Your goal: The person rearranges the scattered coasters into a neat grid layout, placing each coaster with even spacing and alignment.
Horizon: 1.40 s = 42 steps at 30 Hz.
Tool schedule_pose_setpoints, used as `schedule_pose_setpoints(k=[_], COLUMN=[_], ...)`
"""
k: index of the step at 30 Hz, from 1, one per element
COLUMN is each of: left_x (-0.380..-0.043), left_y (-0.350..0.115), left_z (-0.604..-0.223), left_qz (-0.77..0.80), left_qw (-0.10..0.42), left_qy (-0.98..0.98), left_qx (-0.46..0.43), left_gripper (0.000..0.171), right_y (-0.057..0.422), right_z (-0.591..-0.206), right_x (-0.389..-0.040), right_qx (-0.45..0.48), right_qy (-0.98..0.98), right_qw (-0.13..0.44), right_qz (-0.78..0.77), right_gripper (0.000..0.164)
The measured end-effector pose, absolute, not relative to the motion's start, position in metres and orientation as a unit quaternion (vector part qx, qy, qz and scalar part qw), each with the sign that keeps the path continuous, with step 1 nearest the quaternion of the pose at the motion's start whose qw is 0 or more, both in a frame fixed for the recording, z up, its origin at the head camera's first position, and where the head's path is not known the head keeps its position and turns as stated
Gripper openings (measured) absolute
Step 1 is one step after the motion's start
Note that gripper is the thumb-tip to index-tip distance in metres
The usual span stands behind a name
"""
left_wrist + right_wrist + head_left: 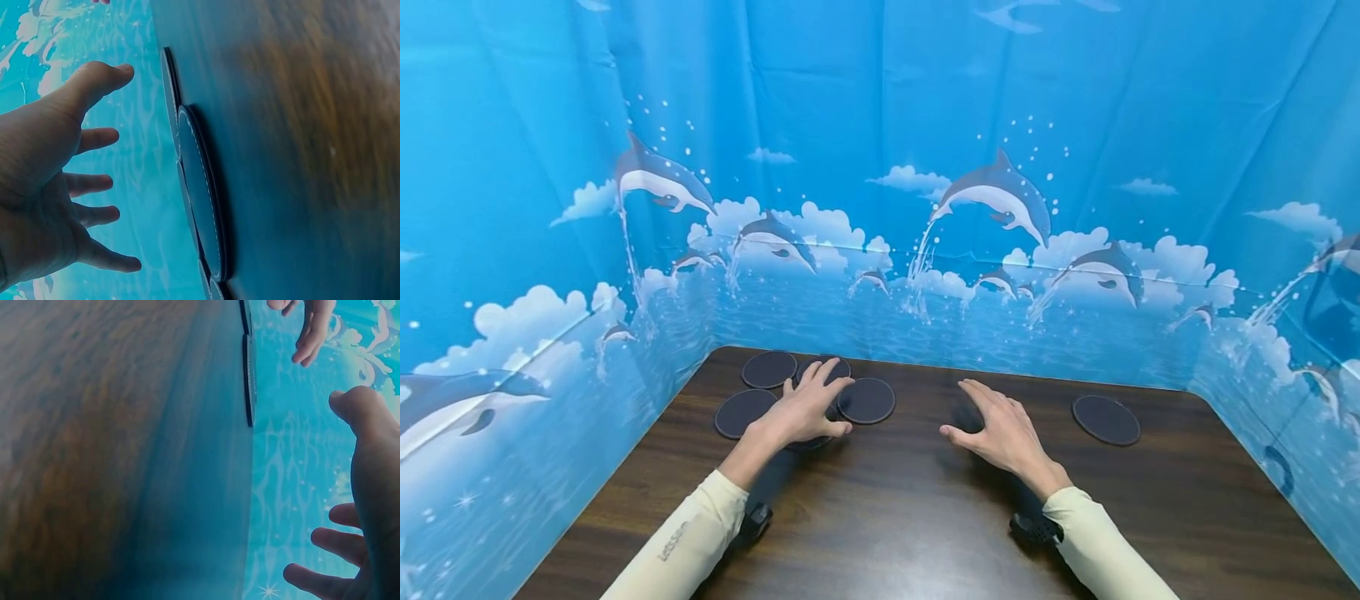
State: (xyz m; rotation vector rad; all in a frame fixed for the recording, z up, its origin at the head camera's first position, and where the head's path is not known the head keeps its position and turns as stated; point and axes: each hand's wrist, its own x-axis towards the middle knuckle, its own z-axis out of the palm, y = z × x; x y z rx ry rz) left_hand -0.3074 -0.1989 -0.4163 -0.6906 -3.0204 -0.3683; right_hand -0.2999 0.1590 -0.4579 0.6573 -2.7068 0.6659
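1. The left hand (805, 412) hovered left of the frame's centre, above a cluster of dark discs (867, 401). Its grip was spread, the thumb and fingers apart and pinching nothing; the left wrist view showed it clear of the discs.
2. The right hand (1003, 429) hung right of centre, over a bare stretch of the worktop (895, 517). Its grip was spread too, with the thumb well away from the fingers and nothing held.
3. The cluster lay flat left of centre, near the worktop's far edge. Five discs showed there, some partly hidden by the left hand; whether any overlapped, I could not tell.
4. A lone disc (1107, 419) lay at the right of the frame, beyond the right hand and well apart from the cluster.
5. In the left wrist view, pale stitching followed the rim of the nearest disc (201, 194).
6. Pale sleeves (692, 533) covered both forearms at the bottom of the frame, and a black device (756, 523) sat at each wrist.
7. A blue dolphin-print curtain (880, 100) filled the upper frame and both sides.
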Motion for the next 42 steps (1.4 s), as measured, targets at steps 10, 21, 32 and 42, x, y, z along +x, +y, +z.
schedule_pose_setpoints(k=[10, 21, 32, 42], left_x=[-0.31, -0.314, -0.321, -0.324], left_y=[-0.2, -0.194, -0.191, -0.198], left_z=[-0.426, -0.428, -0.426, -0.425], left_qz=[-0.125, -0.1, -0.073, -0.064], left_qw=[-0.014, -0.049, -0.066, -0.077], left_qy=[-0.97, -0.976, -0.982, -0.985], left_qx=[-0.208, -0.188, -0.161, -0.141], left_gripper=[0.075, 0.082, 0.086, 0.086], right_y=[0.152, 0.126, 0.105, 0.09], right_z=[-0.469, -0.469, -0.469, -0.469], right_x=[-0.303, -0.312, -0.325, -0.334], right_qx=[0.227, 0.243, 0.224, 0.222], right_qy=[-0.935, -0.932, -0.939, -0.941], right_qw=[0.116, 0.093, 0.068, 0.056], right_qz=[0.246, 0.251, 0.251, 0.25], right_gripper=[0.093, 0.095, 0.101, 0.1])
